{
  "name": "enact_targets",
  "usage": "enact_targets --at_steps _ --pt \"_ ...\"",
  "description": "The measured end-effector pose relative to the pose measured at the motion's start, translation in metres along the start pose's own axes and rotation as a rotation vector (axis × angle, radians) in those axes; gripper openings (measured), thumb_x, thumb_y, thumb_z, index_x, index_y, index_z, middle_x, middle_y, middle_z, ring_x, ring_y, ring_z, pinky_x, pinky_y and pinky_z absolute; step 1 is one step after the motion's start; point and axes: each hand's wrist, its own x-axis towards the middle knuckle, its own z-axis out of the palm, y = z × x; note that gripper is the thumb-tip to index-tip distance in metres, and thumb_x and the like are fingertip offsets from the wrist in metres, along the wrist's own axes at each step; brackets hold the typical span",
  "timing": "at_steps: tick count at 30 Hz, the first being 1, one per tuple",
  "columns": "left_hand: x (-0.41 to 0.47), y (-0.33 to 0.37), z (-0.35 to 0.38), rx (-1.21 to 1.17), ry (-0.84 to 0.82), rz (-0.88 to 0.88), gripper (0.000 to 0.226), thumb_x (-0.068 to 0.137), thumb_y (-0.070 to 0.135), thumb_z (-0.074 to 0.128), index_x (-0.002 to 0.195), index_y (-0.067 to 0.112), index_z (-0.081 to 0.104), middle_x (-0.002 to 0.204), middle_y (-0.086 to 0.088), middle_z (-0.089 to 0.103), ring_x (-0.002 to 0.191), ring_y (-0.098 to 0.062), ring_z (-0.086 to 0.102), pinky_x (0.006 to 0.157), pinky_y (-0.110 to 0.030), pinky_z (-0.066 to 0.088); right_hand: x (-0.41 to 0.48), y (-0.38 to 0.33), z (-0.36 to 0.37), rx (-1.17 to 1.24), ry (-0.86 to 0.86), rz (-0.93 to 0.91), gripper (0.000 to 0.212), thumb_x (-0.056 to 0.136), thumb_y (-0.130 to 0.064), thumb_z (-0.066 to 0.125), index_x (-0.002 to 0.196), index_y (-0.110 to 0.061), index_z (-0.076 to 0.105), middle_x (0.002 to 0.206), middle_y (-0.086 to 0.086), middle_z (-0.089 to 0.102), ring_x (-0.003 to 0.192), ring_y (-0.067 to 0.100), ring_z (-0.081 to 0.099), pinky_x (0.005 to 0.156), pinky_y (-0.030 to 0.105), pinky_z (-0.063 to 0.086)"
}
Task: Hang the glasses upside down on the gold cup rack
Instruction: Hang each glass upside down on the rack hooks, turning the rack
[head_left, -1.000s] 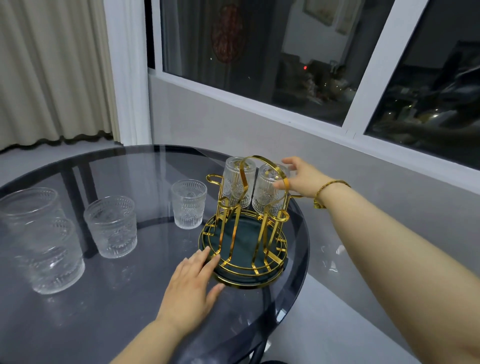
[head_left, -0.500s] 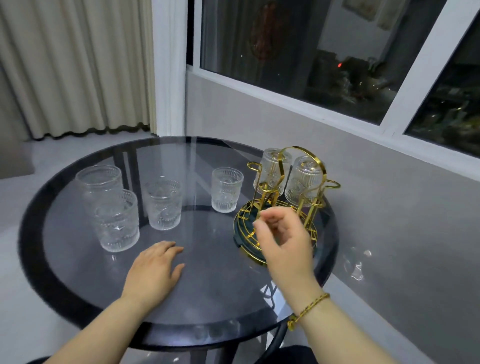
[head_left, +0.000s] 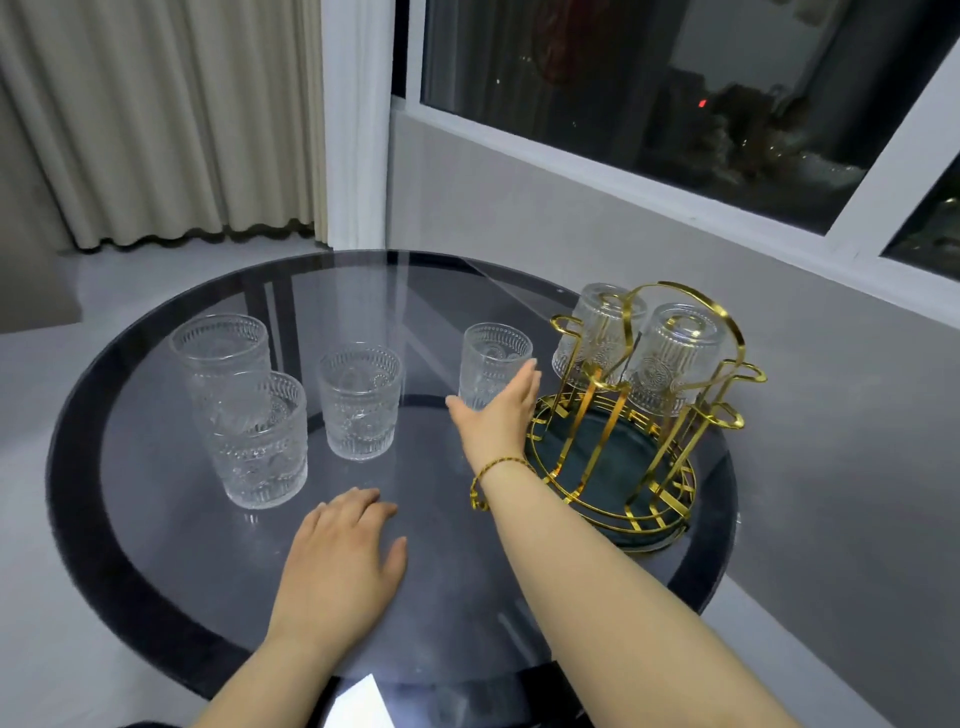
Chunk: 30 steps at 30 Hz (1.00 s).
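The round glass table (head_left: 156, 519) lay under both my hands, its dark rim running all the way around. The gold cup rack (head_left: 631, 431) stood on it just to the right of my right hand (head_left: 493, 421), its green tray base close beside my wrist, and two glasses hung upside down on its prongs: one at the back (head_left: 592, 332) and one nearer the right (head_left: 670, 364). Straight ahead of my right hand stood an upright glass (head_left: 493, 358); my fingers were spread wide, thumb to the left of its base and fingertips against its right side, so the hand was cupped around the glass but not yet closed on it. My left hand (head_left: 343, 561) rested flat on the tabletop, palm down and released, gripping nothing. Beyond it and a little left stood another upright glass (head_left: 360, 400), and farther left a pair overlapped in my view, the near one (head_left: 260, 441) in front of the far one (head_left: 221, 348); I could not tell whether they touched. A gold bracelet (head_left: 496, 467) circled my right wrist.
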Motion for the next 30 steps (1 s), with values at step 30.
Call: enact_targets --at_steps 30 --pt "0.003 -0.005 -0.004 -0.048 -0.052 0.03 0.036 0.087 0.029 0.054 0.121 0.017 0.049 0.136 -0.005 0.047 0.129 -0.021 0.037 0.109 -0.036 0.022 -0.073 -0.007 -0.092 0.013 -0.267 -0.286 0.075 0.059 -0.028 0.074 0.121 -0.031 0.032 0.118 -0.008 0.042 0.108 0.008 0.045 0.09 0.023 0.041"
